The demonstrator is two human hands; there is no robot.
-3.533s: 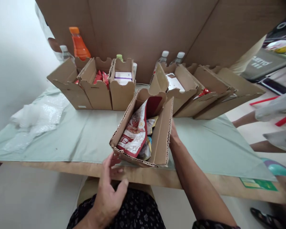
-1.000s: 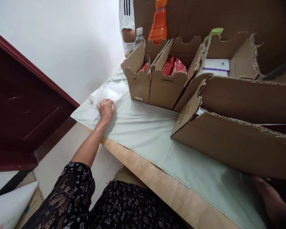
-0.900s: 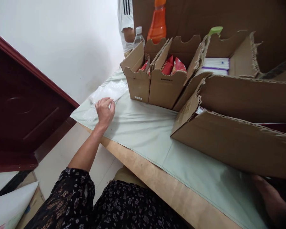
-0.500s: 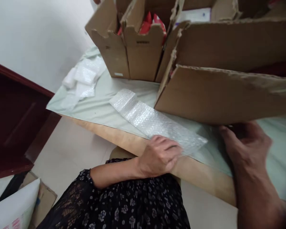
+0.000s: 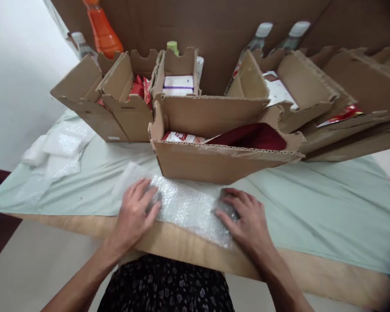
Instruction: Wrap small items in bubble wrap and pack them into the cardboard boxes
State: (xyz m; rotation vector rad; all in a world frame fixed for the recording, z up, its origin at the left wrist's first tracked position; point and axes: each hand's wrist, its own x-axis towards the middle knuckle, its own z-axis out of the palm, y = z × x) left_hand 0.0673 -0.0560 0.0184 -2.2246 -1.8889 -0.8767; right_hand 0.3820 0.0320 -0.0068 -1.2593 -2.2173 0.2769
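Observation:
A strip of clear bubble wrap (image 5: pixel 185 206) lies across the front of the cloth-covered table, just below a long cardboard box (image 5: pixel 195 162). My left hand (image 5: pixel 138 208) rests on its left part, fingers spread and curved. At the right end is my right hand (image 5: pixel 245 214), palm down, thumb and fingers apart; grey shading shows beneath them. Neither hand visibly grips anything. Inside the long box are a red-and-white packet (image 5: pixel 183 138) and a dark red item (image 5: pixel 251 136).
More bubble wrap (image 5: pixel 63 143) is piled at the left by the wall. Several open cardboard boxes (image 5: pixel 113 115) stand behind, holding red packets (image 5: pixel 139 88) and white cartons (image 5: pixel 178 82). Farther back are an orange bottle (image 5: pixel 104 34) and clear bottles with white caps (image 5: pixel 263 32).
My view has risen and shifted right, showing more boxes. My left hand has gone from the wrap's near edge onto its left part. My right hand has come from beside the box to the wrap's right end.

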